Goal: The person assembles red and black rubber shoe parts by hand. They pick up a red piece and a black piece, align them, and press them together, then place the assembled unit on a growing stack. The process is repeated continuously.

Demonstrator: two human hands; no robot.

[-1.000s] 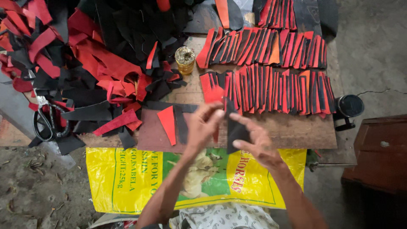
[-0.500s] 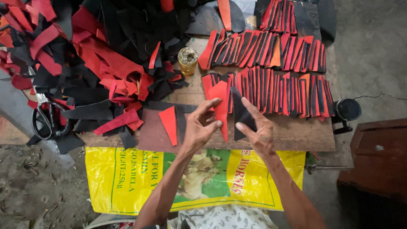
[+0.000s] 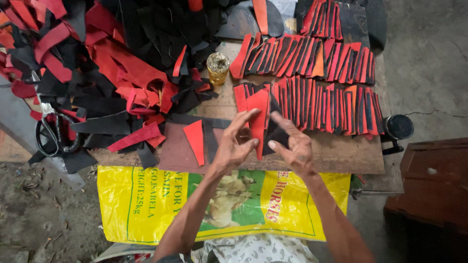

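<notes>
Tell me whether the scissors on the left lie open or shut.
Cannot tell: the scissors show two black handle loops, but scraps hide the blades.

Sack (image 3: 146,204): one, flat yellow plastic, rectangular (green picture panel, red lettering), hanging over the near edge of the workbench (image 3: 341,158).

One head-worn camera looks steeply down from close above at the board (image 3: 341,156) and both forearms; no second view.
</notes>
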